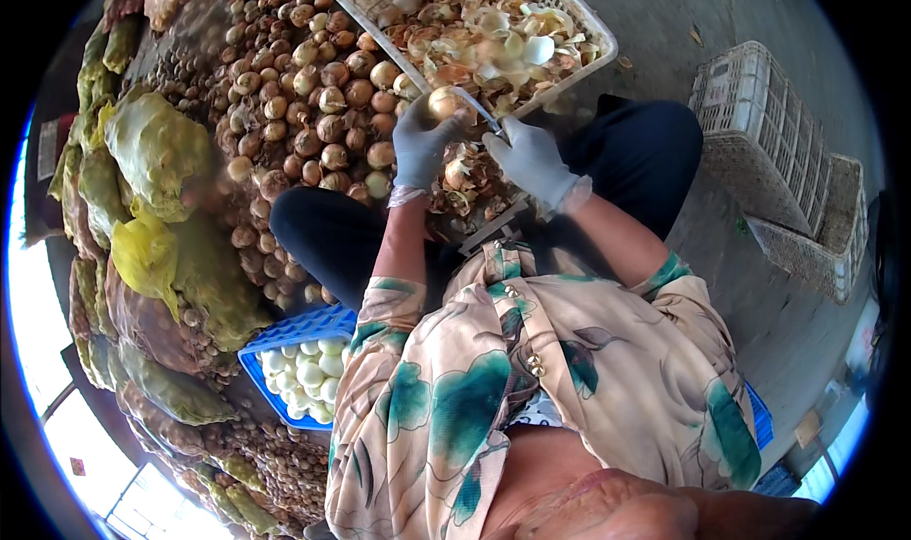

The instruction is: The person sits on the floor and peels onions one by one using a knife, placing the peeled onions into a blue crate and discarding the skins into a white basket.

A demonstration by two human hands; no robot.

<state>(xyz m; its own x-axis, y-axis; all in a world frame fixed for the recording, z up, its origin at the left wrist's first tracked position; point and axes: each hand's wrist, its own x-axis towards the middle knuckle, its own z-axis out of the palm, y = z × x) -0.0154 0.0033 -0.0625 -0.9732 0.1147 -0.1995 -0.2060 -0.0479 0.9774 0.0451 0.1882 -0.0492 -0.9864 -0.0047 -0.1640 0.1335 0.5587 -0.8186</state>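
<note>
My left hand, in a pale glove, grips a yellow onion at the near edge of a crate. In my right hand, gloved too, is a small knife; its blade reaches up and left to the onion. Just beyond both hands, a white plastic crate holds a heap of loose onion skins. More skins lie between my knees, below my hands. Unpeeled onions spread over the floor close by on the left.
Beside my left hip stands a blue plastic crate of peeled white onions. Filled mesh sacks and a yellow plastic bag line the far left. Two white crates rest on the concrete floor at right.
</note>
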